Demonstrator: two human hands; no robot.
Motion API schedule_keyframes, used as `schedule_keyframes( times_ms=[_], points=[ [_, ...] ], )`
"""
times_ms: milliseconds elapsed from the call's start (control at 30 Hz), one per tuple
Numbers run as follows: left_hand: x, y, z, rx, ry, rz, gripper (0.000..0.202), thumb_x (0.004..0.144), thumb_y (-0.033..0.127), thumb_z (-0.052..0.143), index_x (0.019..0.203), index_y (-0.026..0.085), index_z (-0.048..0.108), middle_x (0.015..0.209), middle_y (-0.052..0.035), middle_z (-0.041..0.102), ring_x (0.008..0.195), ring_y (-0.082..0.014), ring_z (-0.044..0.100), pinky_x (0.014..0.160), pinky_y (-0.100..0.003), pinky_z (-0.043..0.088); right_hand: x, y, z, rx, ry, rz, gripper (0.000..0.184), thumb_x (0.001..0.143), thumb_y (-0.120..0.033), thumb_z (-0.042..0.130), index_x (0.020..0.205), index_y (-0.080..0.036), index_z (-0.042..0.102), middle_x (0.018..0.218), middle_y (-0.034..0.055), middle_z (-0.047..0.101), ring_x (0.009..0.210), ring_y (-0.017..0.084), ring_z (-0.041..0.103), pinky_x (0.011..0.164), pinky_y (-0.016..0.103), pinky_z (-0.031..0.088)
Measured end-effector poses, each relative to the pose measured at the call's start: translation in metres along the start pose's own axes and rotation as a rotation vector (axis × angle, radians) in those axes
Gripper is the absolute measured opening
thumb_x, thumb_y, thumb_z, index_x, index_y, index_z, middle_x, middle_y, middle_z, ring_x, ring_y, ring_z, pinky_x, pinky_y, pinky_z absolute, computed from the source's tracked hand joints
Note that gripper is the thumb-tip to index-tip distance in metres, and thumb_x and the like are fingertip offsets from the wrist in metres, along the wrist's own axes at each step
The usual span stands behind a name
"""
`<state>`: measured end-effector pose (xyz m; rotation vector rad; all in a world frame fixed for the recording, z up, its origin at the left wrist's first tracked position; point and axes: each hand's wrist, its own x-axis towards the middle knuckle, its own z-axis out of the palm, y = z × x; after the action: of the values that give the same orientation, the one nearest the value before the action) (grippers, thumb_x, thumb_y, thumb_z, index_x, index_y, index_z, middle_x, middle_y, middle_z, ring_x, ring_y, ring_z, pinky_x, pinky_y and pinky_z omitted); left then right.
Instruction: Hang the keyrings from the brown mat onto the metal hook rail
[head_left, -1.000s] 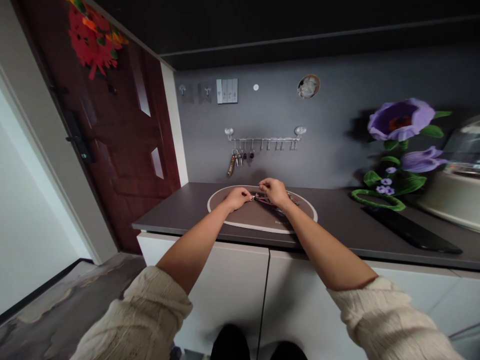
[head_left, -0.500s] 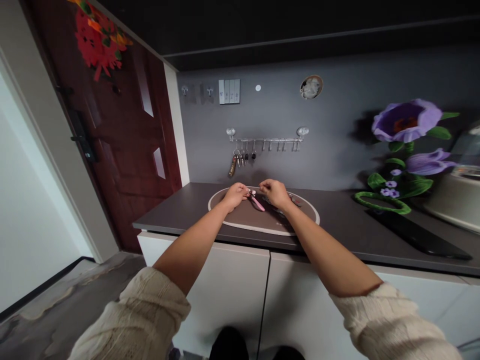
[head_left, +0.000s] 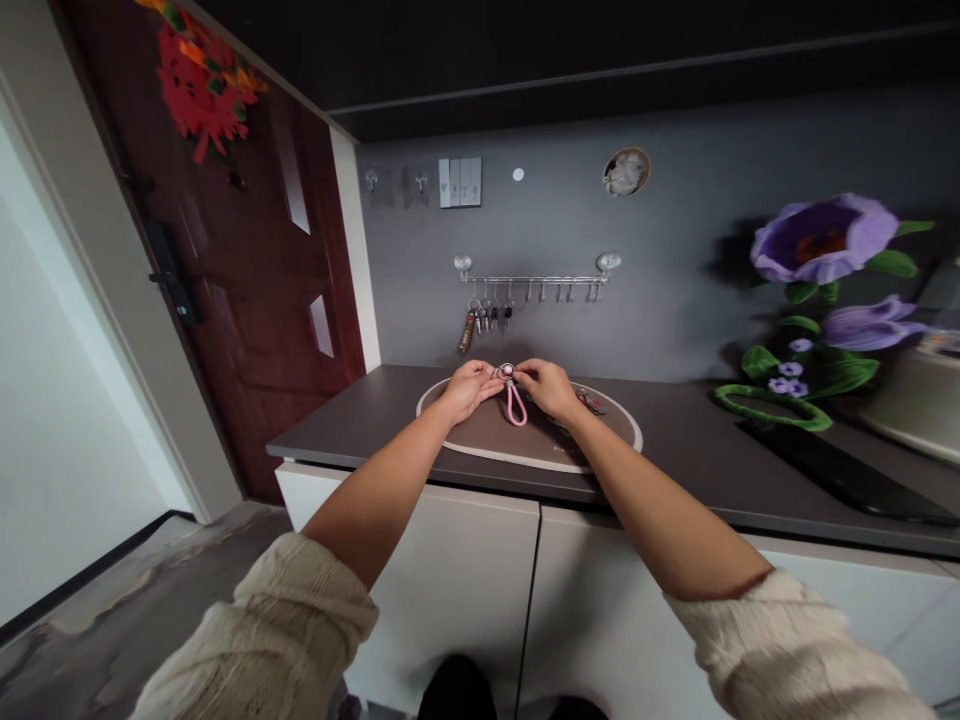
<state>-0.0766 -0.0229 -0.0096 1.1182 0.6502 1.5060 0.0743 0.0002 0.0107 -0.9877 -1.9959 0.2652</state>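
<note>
Between my hands, above the oval mat (head_left: 487, 445), is a keychain (head_left: 516, 405) with a pink strap loop hanging down from a metal ring. My left hand (head_left: 471, 390) pinches the ring side of it from the left. At the right side of the ring are the closed fingertips of my right hand (head_left: 550, 388); whether they grip the ring or a small piece on it is too small to tell. Partly hidden behind my right hand, a few small metal items (head_left: 591, 402) with some red lie on the mat.
A hook rail (head_left: 536, 280) on the wall holds several keys (head_left: 486, 318) and a brown tag (head_left: 467, 332). Purple flowers (head_left: 825, 240) and a long black object (head_left: 840, 475) occupy the counter's right. A dark red door (head_left: 247, 250) stands left.
My right hand has come in to the keychain's ring. The pink strap now hangs as an open loop facing me, where before it lay slanted and edge-on.
</note>
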Motion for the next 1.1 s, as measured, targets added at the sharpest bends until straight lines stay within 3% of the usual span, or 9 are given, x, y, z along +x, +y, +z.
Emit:
schedule_keyframes(
  times_ms=[400,633,933,1100],
  points=[
    [0.0,0.002,-0.001,0.009,0.0,0.034,0.009,0.076,0.017,0.051,0.074,0.015,0.042,0.078,-0.0044,0.061,0.075,-0.0136,0.061,0.082,-0.038,0.042,-0.001,-0.005,-0.001,0.449,-0.051,0.108,0.018,0.063,-0.034,0.058,0.069,-0.016,0.058,0.066,0.0007,0.059,0.057,0.009,0.048,0.057,0.023,0.037],
    [-0.001,0.005,0.0,0.037,0.008,0.025,0.009,0.075,0.02,0.052,0.073,0.015,0.045,0.074,-0.0037,0.06,0.068,-0.0112,0.059,0.073,-0.032,0.045,-0.004,-0.015,-0.003,0.779,-0.138,0.189,0.016,0.06,-0.03,0.062,0.065,-0.016,0.056,0.061,-0.0024,0.054,0.053,0.006,0.043,0.055,0.022,0.035],
    [0.004,0.005,-0.004,0.001,0.112,-0.025,0.006,0.07,0.011,0.052,0.075,0.013,0.054,0.057,-0.0013,0.056,0.054,-0.0093,0.054,0.061,-0.025,0.045,-0.002,-0.013,-0.003,0.735,-0.065,0.112,0.025,0.061,-0.039,0.063,0.07,-0.017,0.057,0.068,-0.001,0.056,0.061,0.008,0.046,0.061,0.023,0.036],
    [0.003,0.006,-0.003,0.05,0.125,-0.067,0.008,0.066,0.018,0.057,0.072,0.014,0.056,0.056,-0.0002,0.054,0.051,-0.0084,0.051,0.053,-0.022,0.041,0.001,-0.011,-0.006,0.676,-0.009,0.104,0.032,0.062,-0.046,0.059,0.072,-0.016,0.056,0.065,-0.001,0.054,0.057,0.008,0.044,0.058,0.023,0.035]
  ],
)
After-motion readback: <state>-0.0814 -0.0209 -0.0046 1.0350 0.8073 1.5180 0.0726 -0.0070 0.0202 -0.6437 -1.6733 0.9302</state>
